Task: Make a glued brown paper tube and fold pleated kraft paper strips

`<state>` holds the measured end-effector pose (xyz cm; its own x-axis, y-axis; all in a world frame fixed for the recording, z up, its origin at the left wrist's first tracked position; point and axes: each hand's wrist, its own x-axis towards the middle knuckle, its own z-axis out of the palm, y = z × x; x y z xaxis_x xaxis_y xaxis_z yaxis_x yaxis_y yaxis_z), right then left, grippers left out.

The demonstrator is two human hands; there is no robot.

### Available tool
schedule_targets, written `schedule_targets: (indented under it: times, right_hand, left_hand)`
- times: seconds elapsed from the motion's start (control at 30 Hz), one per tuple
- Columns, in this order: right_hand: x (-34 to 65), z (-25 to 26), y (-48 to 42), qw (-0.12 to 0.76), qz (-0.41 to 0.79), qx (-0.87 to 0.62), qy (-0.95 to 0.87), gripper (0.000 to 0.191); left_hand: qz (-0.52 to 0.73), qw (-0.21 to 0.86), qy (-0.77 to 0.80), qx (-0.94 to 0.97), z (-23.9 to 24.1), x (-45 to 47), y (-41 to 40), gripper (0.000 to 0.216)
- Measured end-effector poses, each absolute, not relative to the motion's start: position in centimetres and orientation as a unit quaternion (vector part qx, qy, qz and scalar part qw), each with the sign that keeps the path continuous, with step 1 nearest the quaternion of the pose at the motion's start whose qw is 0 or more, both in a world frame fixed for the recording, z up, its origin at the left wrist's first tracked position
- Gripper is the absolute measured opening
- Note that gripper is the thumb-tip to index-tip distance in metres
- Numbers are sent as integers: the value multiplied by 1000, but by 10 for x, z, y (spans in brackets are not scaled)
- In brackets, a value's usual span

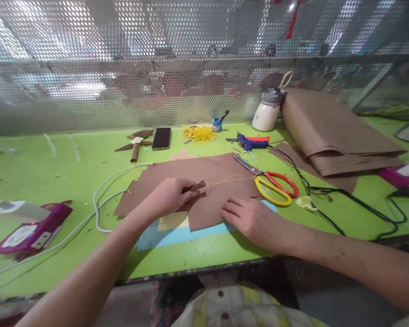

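Head view: left hand (172, 196) fingers pinching folded brown strip (195, 185); right hand (255, 221) flat, released, on brown sheet (207, 170); risk: yellow thread (231, 178) likely snagging scissors (276, 184).

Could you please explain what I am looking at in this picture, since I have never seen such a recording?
There is no machine here: a person works with two bare hands, and the single picture comes from a camera worn on their head, looking forward and down. The left hand pinches a small rolled piece of brown paper, from which a thin yellow thread runs to the right. The right hand lies flat and open on a large sheet of brown paper, which partly covers a light blue sheet. All this rests on a bright green table. Nearby lie scissors with red and yellow handles, a blue and red glue gun, a black phone and a bundle of yellow thread. A perforated metal screen stands behind.
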<state>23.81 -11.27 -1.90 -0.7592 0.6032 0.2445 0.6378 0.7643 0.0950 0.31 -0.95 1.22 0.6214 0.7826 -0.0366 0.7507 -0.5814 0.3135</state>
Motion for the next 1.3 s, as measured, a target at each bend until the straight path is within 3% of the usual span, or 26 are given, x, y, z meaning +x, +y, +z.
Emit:
schedule_targets:
  times: [0.3,0.57,0.77,0.9,1.1,1.3]
  right_hand:
    - [245,-30,-116,164,-55,-344,-923,21]
    - [255,1,-95,268,115,-393,-872,17]
    - [230,-5,-42,234,272,-493,-793,41]
    - [225,-6,-34,231,260,-487,-801,31]
    - [233,-6,-57,298,160,-448,-827,21]
    - [216,-23,-58,290,204,-442,-824,11]
  left_hand:
    - [43,130,372,918,11,3,-32,39]
    - [59,172,330,926,2,-11,-33,39]
    - [75,172,337,923,-4,-14,-34,36]
    - [85,179,359,912,-5,-13,-35,38]
    - [92,200,356,908,-5,-10,-32,38]
    - [74,153,368,914,-9,-10,-31,38]
